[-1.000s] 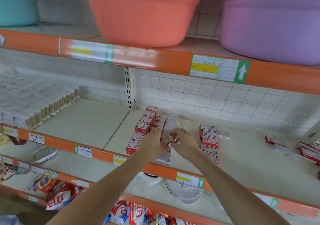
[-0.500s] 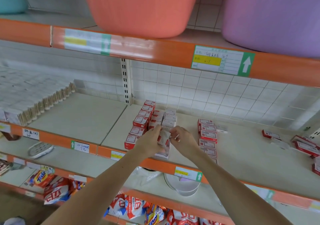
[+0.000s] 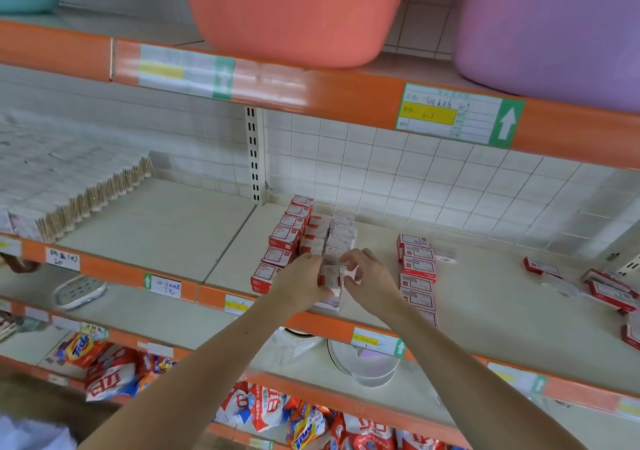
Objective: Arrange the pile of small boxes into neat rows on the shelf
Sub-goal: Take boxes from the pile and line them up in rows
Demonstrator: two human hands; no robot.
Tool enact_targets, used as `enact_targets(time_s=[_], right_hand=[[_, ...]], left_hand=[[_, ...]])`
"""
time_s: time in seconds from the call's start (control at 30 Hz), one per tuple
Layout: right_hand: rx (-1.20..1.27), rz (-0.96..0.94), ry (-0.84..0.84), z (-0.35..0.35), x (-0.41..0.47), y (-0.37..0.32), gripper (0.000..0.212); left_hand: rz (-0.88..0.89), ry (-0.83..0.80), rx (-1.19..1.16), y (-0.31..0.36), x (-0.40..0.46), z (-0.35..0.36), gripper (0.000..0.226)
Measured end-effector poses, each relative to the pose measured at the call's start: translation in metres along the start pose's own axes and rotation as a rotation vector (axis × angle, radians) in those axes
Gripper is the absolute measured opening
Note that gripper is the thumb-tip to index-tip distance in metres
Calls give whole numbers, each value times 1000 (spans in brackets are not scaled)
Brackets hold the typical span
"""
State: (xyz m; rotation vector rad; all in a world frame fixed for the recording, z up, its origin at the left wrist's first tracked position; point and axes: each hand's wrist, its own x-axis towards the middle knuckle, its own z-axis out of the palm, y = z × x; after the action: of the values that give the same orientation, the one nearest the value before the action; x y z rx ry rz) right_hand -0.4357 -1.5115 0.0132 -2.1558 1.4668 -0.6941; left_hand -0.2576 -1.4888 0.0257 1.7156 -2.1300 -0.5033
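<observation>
Since a second ago both hands have moved very little; they stay together over the front of the middle row, and the view has tipped slightly downward, so more of the detergent bags below shows.

Left hand and right hand both curl their fingers round one small box (red and white, card, its printed face blurred), held just above the shelf at the near end of the middle row. Each grip is narrow and closed on that same box.

Landmark: the held box.
- Just left of it: left row of boxes, rectangular, glossy red edges with white label panels, running back toward the tiled wall.
- Behind it: the middle row, paler tops, stacked close.
- Right of it, a gap apart: right row, flat-lying boxes in a line toward the shelf's front edge.
- Far right of it: loose boxes, scattered at odd angles, not in rows.
- Above it: orange basin and purple basin, smooth plastic, rounded.
- Far left: bundled wooden sticks in clear wrap.

Shelf surface is matt cream, edged in orange strip with paper price tag.
</observation>
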Motion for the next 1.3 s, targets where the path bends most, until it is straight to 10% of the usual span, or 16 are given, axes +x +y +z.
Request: enact_targets(time_s=[0.4, 0.73, 1.3], right_hand=[[-426, -385, -254, -15, 21, -11, 52], [-256, -236, -197, -5, 46, -39, 46], [-645, -207, -120, 34, 66, -57, 41]], left_hand=[[153, 132, -91, -18, 10, -28, 34], [133, 141, 41, -42, 20, -59, 24], [102, 104, 27, -60, 25, -71, 11]])
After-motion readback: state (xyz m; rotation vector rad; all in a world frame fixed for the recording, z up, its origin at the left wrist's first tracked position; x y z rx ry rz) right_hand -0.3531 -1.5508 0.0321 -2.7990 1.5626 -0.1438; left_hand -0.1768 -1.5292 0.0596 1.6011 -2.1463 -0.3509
